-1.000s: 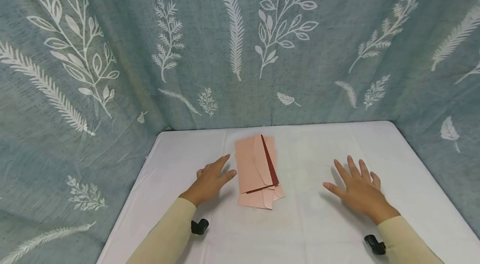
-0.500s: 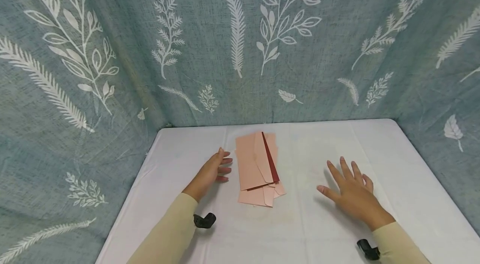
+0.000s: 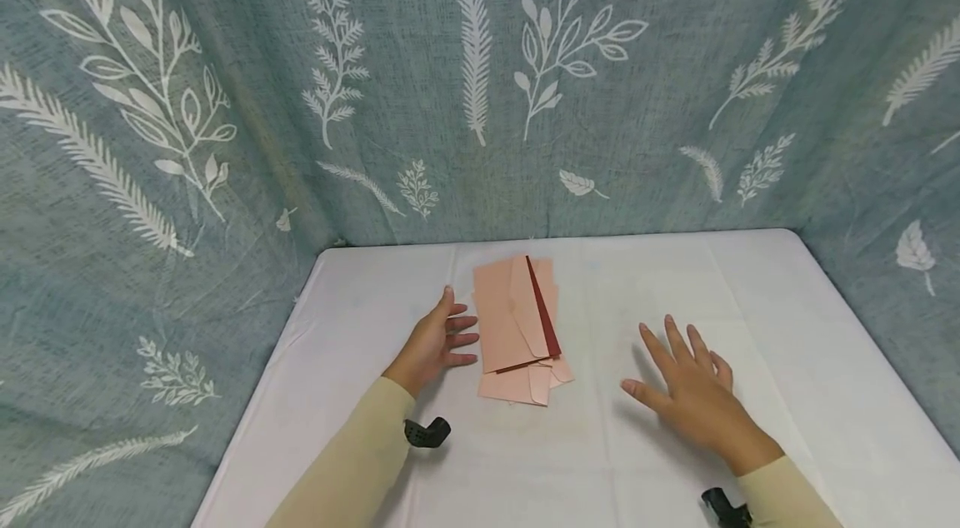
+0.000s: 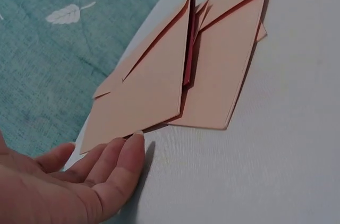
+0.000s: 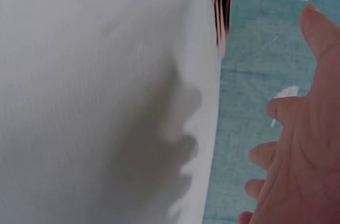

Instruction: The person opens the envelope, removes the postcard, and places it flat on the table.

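Observation:
Several pink envelopes (image 3: 504,320) lie in a loose, overlapping pile near the middle of the table, flaps toward the right. A dark red strip (image 3: 544,313) shows along the top envelope's right side. At the pile's left edge is my left hand (image 3: 433,342), palm turned toward it and fingers extended. In the left wrist view its fingertips (image 4: 139,135) are right at the near edge of the top envelope (image 4: 143,86). My right hand (image 3: 688,395) hovers over the table to the right, fingers spread, holding nothing. The right wrist view shows the envelopes (image 5: 219,6) edge-on.
A white cloth covers the table (image 3: 600,445). Blue-green curtains (image 3: 420,78) with white leaf prints stand behind it and along both sides. A black wrist device (image 3: 427,432) sits by each sleeve.
My left hand has turned from palm down to palm facing the pile, and come up to its left edge. The right hand has drifted left. The envelopes stay in place.

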`<state>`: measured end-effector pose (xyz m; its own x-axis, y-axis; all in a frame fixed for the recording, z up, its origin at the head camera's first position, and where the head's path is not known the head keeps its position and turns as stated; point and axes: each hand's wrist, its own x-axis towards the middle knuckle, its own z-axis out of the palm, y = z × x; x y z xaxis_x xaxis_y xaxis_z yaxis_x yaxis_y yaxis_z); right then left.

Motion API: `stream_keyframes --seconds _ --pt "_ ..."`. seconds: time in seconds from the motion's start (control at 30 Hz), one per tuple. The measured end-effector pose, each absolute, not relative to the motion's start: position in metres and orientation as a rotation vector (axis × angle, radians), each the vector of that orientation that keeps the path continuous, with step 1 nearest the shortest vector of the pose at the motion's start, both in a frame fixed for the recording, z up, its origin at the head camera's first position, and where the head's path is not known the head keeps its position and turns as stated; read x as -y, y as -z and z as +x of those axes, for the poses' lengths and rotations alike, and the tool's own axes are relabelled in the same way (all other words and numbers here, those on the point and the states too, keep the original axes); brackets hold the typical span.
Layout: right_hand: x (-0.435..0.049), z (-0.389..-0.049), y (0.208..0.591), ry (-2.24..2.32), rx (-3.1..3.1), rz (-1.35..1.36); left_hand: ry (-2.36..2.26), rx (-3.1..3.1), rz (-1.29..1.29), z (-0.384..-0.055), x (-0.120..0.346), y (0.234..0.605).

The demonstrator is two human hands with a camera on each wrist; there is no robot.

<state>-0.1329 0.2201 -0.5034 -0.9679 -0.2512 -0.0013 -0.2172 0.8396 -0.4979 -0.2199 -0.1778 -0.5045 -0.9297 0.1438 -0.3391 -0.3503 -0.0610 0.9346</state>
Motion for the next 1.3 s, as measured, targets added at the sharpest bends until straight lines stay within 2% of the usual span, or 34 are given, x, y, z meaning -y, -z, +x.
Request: stream_keyframes --seconds 0.47,1.3 --pt "-0.212 -0.124 0.508 0.858 -2.920 -0.382 -2.130 -1.852 -0.452 -0.225 0.165 0.500" --pt "-0.205 -0.100 0.519 0.908 -2.910 -0.441 -2.087 -1.895 -0.504 -0.223 0.156 0.498"
